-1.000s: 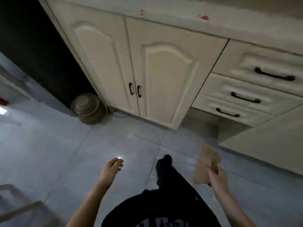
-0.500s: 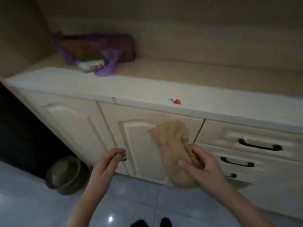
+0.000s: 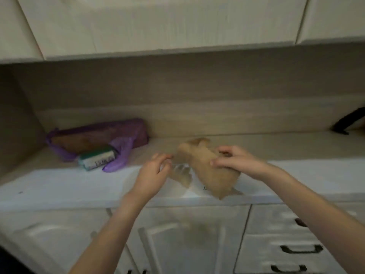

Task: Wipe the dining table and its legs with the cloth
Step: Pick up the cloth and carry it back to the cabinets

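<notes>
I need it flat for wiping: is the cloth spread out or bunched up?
Bunched up. The cloth hangs crumpled from the right hand, which grips it; the left hand is beside it, apparently not holding it.

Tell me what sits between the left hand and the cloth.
Head view: only a narrow, blurred gap of bare countertop separates the left hand from the cloth.

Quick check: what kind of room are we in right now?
Likely a kitchen: a countertop runs under wall cabinets, with drawers and cupboard doors below. The right hand holds the cloth above the counter.
</notes>
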`<state>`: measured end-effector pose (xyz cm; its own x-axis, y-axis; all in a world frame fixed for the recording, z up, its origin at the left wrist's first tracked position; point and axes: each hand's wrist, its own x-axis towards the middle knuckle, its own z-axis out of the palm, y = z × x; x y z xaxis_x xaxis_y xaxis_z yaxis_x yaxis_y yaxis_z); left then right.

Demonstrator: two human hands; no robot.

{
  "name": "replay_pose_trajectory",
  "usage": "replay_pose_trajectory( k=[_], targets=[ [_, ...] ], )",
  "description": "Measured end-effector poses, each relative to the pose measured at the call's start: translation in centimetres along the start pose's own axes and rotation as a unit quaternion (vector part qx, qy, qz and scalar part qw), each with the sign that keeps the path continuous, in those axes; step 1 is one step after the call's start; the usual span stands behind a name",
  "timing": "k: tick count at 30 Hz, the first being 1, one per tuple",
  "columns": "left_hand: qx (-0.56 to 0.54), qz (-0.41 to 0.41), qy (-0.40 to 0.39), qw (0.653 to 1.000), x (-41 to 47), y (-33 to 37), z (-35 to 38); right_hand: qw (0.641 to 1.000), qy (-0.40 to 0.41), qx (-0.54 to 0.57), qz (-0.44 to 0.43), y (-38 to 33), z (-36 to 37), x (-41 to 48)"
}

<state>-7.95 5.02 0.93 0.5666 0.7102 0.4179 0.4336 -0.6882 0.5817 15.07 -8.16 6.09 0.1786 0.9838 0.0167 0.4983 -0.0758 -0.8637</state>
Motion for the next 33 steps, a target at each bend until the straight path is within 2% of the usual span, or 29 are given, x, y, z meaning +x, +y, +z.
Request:
replay_pose_trajectory(
  k=[3,5,9,10,12,15,18,20,22,24,26,28,31,33],
  targets=[
    [0.075,-0.025,-0.076,0.994,2.4,-2.1,1.9,0.992,-0.065,-0.103,0.025,1.1,-0.4,2.9],
    [0.108,-0.020,-0.093,0.990,2.9,-2.7,3.0,0.984,-0.097,-0.141,0.047,1.6,-0.5,4.3],
    [0.144,0.027,-0.094,0.985,2.9,-3.1,3.9,0.984,-0.066,-0.159,0.032,2.4,-0.5,5.9],
    [0.119,0.025,-0.109,0.987,3.0,-3.1,4.0,0.986,-0.057,-0.153,0.025,2.7,-0.5,6.2],
    [-0.008,-0.016,-0.103,0.995,3.0,-2.2,3.9,0.985,-0.065,-0.159,0.018,3.1,-0.5,6.4],
    [-0.178,-0.093,-0.062,0.978,2.7,-0.4,3.8,0.984,-0.047,-0.171,-0.012,3.6,-0.5,6.8],
    [-0.270,-0.158,-0.071,0.947,2.6,-0.1,3.8,0.983,-0.019,-0.175,-0.052,3.4,-1.1,7.0],
    [-0.275,-0.155,-0.083,0.945,3.0,-0.4,3.9,0.984,0.005,-0.168,-0.062,3.2,-1.4,7.4],
    [-0.241,-0.138,-0.098,0.956,3.3,-0.5,4.1,0.981,0.030,-0.184,-0.060,3.4,-1.5,7.9],
    [-0.164,-0.121,-0.091,0.975,3.2,-0.4,4.4,0.959,0.044,-0.277,-0.037,4.1,-1.5,8.4],
    [-0.066,-0.102,-0.046,0.992,3.2,-0.6,4.6,0.932,0.081,-0.352,-0.018,4.4,-1.1,7.9],
    [0.041,-0.094,0.014,0.995,2.7,-1.1,4.8,0.938,0.132,-0.318,-0.051,4.4,0.0,6.2],
    [0.112,0.015,0.068,0.991,2.3,-0.5,5.1,0.927,0.127,-0.331,-0.120,5.0,2.7,3.2],
    [0.154,0.101,-0.001,0.983,2.4,0.4,5.5,0.901,0.105,-0.401,-0.126,6.1,3.7,2.5]
  ],
)
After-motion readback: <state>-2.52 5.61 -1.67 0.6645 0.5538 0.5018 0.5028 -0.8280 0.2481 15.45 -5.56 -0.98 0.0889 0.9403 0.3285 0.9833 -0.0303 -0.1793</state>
